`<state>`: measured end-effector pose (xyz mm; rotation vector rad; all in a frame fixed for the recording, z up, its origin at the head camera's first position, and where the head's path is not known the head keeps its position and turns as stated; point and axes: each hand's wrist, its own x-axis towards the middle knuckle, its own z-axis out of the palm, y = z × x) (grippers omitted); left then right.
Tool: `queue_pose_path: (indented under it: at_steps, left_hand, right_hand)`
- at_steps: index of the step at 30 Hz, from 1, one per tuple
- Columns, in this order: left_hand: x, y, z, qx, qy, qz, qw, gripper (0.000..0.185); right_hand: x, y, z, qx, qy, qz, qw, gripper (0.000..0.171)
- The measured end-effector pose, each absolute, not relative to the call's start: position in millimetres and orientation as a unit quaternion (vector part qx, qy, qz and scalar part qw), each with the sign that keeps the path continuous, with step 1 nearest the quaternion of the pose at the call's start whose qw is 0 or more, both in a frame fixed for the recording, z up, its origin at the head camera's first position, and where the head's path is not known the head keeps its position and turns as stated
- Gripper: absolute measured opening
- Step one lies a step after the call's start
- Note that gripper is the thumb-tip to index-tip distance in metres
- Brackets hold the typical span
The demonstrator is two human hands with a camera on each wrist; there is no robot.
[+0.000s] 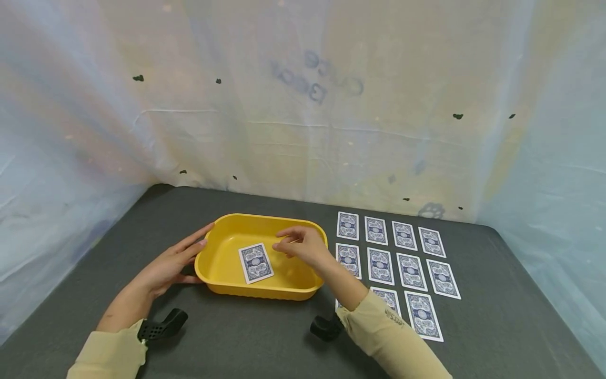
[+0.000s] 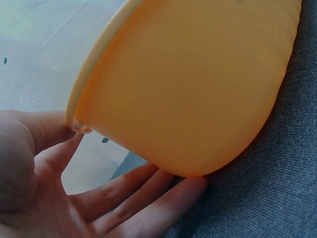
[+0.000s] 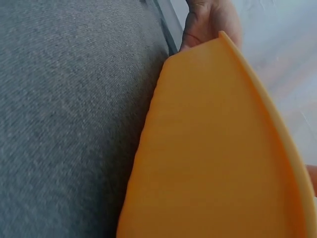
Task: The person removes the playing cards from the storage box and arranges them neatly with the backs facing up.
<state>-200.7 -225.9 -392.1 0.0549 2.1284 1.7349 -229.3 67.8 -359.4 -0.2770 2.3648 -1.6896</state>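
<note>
A yellow plastic tray [image 1: 265, 292] sits on the dark table. One playing card [image 1: 256, 262], with its blue patterned back up, lies tilted inside it. My left hand [image 1: 171, 266] is at the tray's left end, its fairly straight fingers touching the rim and side wall. The left wrist view shows those fingers [image 2: 143, 213] against the lower wall. Over the right part of the tray, my right hand [image 1: 304, 245] hovers to the right of the card, its fingers loosely bent and nothing visible between them. The right wrist view hides its fingertips behind the tray wall [image 3: 213, 139].
Several playing cards [image 1: 380, 266] lie back up in rows right of the tray; my right forearm hides part of the nearest row. A patterned cloth [image 1: 303, 131] hangs behind the table [image 1: 227, 337]. Each wrist wears a black camera mount [image 1: 163, 325].
</note>
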Motion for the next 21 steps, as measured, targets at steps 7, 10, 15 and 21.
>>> queue_pose_path:
  at_steps: [7,10,15,21]
  left_hand:
    - [-200.5,-225.4,-391.5,0.021,0.758,0.621,0.197,0.068]
    - [-200.3,-225.1,-391.6,0.019,0.758,0.622,0.197,0.068]
    - [-200.3,-224.7,-391.8,0.013,0.760,0.620,0.195,0.068]
    - [-200.2,-224.5,-391.6,0.015,0.761,0.619,0.196,0.068]
  right_hand:
    - [-232.1,54.8,-367.0,-0.077,0.824,-0.548,0.120,0.033]
    - [-232.4,49.2,-368.9,-0.063,0.837,-0.527,0.129,0.035]
    - [-231.9,40.5,-370.7,-0.064,0.865,-0.478,0.136,0.044]
    - [-231.5,30.6,-371.6,-0.056,0.879,-0.452,0.137,0.061]
